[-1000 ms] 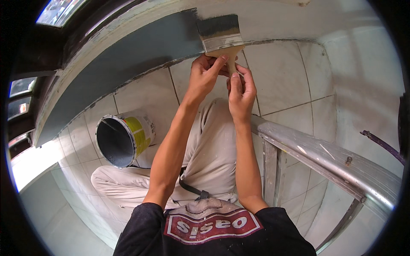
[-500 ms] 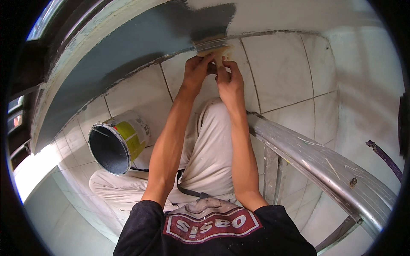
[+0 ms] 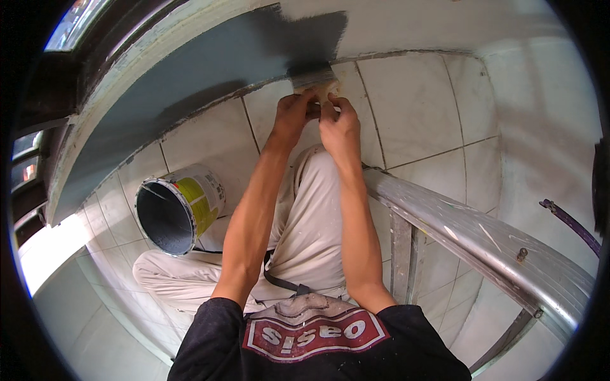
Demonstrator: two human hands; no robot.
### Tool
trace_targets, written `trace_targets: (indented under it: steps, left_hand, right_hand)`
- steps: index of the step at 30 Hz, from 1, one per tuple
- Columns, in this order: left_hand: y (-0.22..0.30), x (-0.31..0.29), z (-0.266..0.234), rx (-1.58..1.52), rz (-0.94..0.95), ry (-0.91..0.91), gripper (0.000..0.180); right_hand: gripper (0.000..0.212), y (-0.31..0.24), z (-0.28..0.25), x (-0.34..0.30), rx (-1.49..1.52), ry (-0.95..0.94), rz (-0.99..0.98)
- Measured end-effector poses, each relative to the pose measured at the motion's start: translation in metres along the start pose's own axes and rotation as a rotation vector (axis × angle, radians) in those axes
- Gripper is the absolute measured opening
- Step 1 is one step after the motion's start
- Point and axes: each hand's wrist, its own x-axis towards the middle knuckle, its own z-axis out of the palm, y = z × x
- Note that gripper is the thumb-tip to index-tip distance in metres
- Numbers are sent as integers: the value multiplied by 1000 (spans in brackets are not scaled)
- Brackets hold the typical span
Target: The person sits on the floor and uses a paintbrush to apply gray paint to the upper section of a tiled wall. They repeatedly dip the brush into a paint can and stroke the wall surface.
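Both hands are closed around a wide paintbrush (image 3: 318, 87), held out in front of my knee. My left hand (image 3: 291, 117) pinches the left side of its pale yellowish handle. On the other side, my right hand (image 3: 339, 120) grips it with bent fingers. The dark bristle end points away from me, at the lower edge of a grey painted band (image 3: 210, 60) on the wall. Part of the handle is hidden behind my fingers. Darker, fresh-looking grey covers the band just beyond the brush.
A paint bucket (image 3: 206, 190) with grey paint inside tips its mouth toward me, left of my legs. Close on my right, a metal ladder (image 3: 470, 222) slants past. White tiles (image 3: 413, 108) lie below the painted band. A dark window frame (image 3: 60, 89) stands at far left.
The brush has come slightly toward me, with both hands still on it. Its dark bristles now show over the tile edge. The whole view has shifted a little.
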Motion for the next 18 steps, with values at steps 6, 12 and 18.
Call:
trace_targets:
  steps: [6,12,18]
  left_hand:
    - [42,-7,17,80,128,-13,29]
    - [78,-37,43,83,221,-55,29]
    - [112,-61,59,108,360,-136,29]
  right_hand:
    - [33,-42,4,2,62,31,-100]
    - [29,-78,-15,-22,199,80,-183]
    - [24,-115,-32,-42,368,69,-334]
